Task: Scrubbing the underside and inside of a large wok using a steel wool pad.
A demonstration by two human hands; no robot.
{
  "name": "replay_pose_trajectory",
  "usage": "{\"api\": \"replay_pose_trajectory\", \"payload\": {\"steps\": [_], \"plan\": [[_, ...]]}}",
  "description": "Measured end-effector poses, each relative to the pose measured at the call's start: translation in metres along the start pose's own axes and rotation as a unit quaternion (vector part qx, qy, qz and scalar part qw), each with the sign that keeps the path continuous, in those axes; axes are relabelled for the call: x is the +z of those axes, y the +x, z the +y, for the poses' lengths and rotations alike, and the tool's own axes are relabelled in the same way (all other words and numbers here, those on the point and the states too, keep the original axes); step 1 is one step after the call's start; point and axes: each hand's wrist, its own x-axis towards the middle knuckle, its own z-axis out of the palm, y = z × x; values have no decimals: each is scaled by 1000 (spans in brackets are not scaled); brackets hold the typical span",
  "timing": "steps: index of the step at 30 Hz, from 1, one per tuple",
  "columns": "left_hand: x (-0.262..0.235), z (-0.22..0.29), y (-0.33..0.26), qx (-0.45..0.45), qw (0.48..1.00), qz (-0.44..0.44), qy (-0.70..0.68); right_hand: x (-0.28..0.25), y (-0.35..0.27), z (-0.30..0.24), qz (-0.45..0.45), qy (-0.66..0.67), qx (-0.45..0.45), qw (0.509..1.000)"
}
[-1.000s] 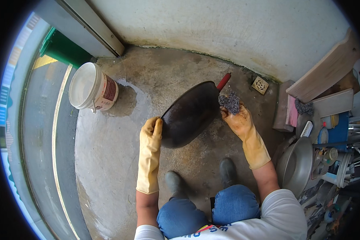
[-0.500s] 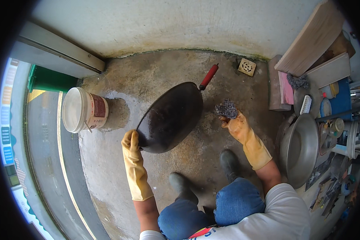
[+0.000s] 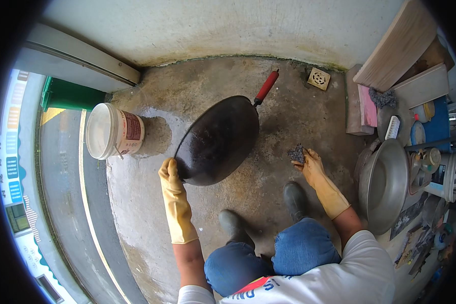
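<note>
A large black wok [image 3: 219, 143] with a red handle [image 3: 267, 86] is tilted over the concrete floor, its handle pointing away to the right. My left hand [image 3: 170, 174], in a yellow rubber glove, grips the wok's near left rim. Off to the wok's right, my right hand [image 3: 311, 164] wears a matching glove and is closed on a grey steel wool scrubber [image 3: 297, 153]. The scrubber is apart from the wok.
A white bucket [image 3: 102, 131] stands at the left by a wet patch. A square floor drain [image 3: 318, 79] lies far right. Along the right are a large metal basin [image 3: 384, 185], a white brush [image 3: 392, 127], another scrubber [image 3: 382, 98] and wooden boards [image 3: 397, 43].
My right hand has drawn the scrubber a little toward me and away from the wok. The left hand keeps its grip on the rim. The whole view has shifted slightly.
</note>
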Motion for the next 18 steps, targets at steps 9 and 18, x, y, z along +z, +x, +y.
{"api": "replay_pose_trajectory", "payload": {"steps": [9, 18], "plan": [[7, 1, -20, 13, 997, 7, 74, -46, -69, -19, -295, 175, -23, 939], [25, -2, -25, 50, 995, -23, 84, -113, -186, -25, -80, 79, -20, 993]]}}
